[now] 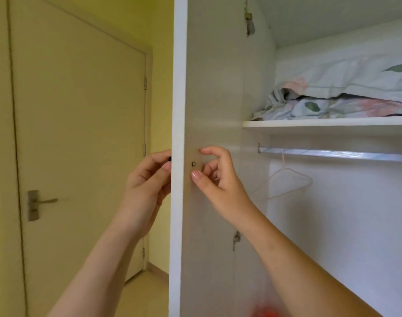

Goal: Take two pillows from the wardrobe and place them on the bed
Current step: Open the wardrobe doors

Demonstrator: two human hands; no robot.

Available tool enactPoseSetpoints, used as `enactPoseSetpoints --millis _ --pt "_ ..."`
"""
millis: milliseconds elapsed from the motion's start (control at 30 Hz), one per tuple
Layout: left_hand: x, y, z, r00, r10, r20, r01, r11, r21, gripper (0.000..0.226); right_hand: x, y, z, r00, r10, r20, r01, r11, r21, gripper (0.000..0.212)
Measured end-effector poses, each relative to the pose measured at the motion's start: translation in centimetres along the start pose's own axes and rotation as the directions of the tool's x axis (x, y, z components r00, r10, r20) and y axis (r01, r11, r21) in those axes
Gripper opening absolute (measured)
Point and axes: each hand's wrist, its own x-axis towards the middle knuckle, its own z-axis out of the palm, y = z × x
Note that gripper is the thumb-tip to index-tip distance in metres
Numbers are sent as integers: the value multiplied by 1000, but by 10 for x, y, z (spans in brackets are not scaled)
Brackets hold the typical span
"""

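Note:
Two floral pillows lie stacked on the wardrobe's top shelf [321,123] at the upper right, the upper pillow [346,81] on the lower pillow [332,106]. The open wardrobe door [178,88] stands edge-on before me. On its outer side, my left hand [145,179] pinches a small dark knob [169,159]. My right hand [216,177] is on the inner side with curled fingers; its thumb and index tip touch the panel around a small screw [193,164]. Both hands are well left of and below the pillows.
Under the shelf runs a metal rail [332,154] with a pale pink hanger [287,181]. A closed room door [81,133] with a lever handle [42,201] fills the left. A blurred red thing [264,313] shows at the bottom edge.

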Motion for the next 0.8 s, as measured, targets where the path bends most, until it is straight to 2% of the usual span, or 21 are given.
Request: enactPoseSetpoints --millis 233,467,567,633,700,767,800 --pt "10 7 -36 983 -118 -143 124 992 35 22 27 21 46 1000 20 -4 -20 1000 24 39" --pt "19 12 -55 963 -194 -188 196 981 -7 21 42 34 71 999 44 -15 -44 999 12 42" --pt "18 15 -53 956 -209 -206 219 975 26 29 42 34 69 999 46 -19 -46 999 6 42" --pt "17 18 -48 946 -189 -263 226 967 120 39 42 33 67 999 46 -3 -46 999 -4 43" --pt "15 23 -44 935 -61 -350 205 896 394 40 40 32 63 999 47 25 -46 999 -19 43" --pt "12 30 -41 893 193 -407 176 682 709 32 39 30 58 995 67 67 -65 997 -43 43" --pt "10 34 -39 863 312 -397 149 595 790 28 38 29 55 993 83 87 -78 995 -60 43"
